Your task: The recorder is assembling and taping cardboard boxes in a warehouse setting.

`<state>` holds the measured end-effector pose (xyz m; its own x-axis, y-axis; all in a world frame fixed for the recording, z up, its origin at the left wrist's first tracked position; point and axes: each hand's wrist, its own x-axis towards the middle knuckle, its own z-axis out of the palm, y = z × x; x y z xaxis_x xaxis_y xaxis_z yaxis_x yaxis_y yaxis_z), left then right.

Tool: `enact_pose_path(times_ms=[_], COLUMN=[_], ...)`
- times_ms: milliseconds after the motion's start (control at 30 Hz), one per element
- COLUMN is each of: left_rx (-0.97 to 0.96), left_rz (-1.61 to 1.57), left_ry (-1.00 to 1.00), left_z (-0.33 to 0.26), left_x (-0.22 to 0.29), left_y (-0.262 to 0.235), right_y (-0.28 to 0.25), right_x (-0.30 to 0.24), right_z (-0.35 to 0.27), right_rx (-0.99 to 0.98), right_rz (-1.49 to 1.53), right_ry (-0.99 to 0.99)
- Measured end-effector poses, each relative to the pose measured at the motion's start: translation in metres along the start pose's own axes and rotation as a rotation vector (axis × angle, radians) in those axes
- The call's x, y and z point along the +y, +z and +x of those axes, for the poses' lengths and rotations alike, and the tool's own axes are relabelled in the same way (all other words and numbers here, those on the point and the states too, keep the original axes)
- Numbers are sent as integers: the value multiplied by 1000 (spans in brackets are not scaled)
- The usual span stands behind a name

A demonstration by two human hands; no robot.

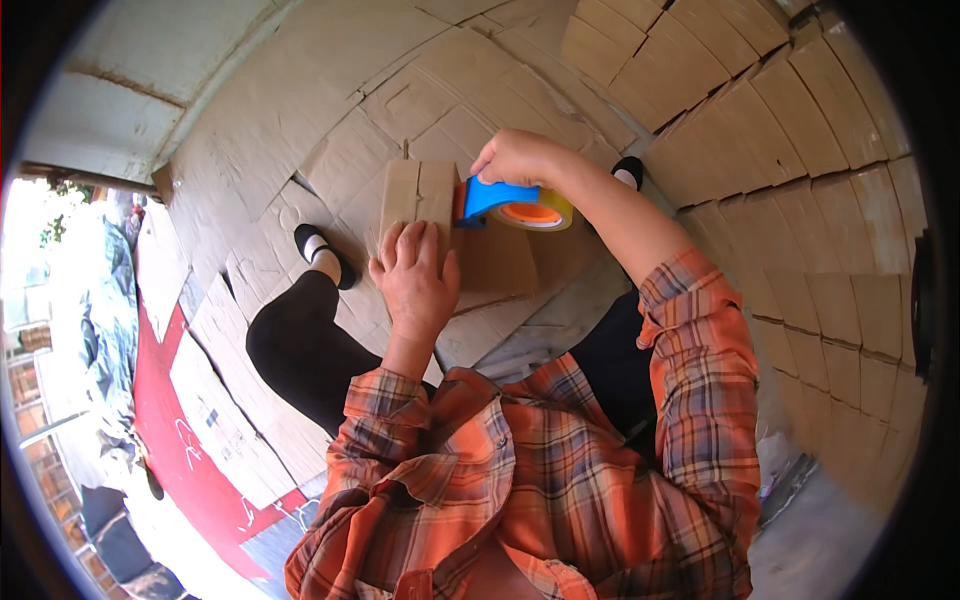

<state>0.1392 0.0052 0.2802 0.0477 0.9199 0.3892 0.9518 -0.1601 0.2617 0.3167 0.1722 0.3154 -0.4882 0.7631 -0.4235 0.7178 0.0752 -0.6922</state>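
cardboard box lies at nine o'clock from the right hand, closed around a blue tape dispenser seemingly touching it; left hand, uncurled, rests on its six o'clock end.

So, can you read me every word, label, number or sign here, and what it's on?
None can be read.
Red sheet: white strokes, too unclear to make out.
Pale cardboard sheet: faint marks, too small.
Cardboard box and blue tape dispenser: no lettering I can make out.
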Motion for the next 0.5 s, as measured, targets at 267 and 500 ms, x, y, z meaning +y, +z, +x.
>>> enact_pose_path(times_ms=[267,500], left_rx=[-13,2], left_rz=[-27,-23], left_ry=[0,-5], left_z=[-4,3], left_x=[6,-2], left_y=[6,-1], right_y=[70,64], right_x=[17,-17], right_z=[12,-65], right_rx=[-70,-10], right_rz=[-444,-232], right_ry=[170,31])
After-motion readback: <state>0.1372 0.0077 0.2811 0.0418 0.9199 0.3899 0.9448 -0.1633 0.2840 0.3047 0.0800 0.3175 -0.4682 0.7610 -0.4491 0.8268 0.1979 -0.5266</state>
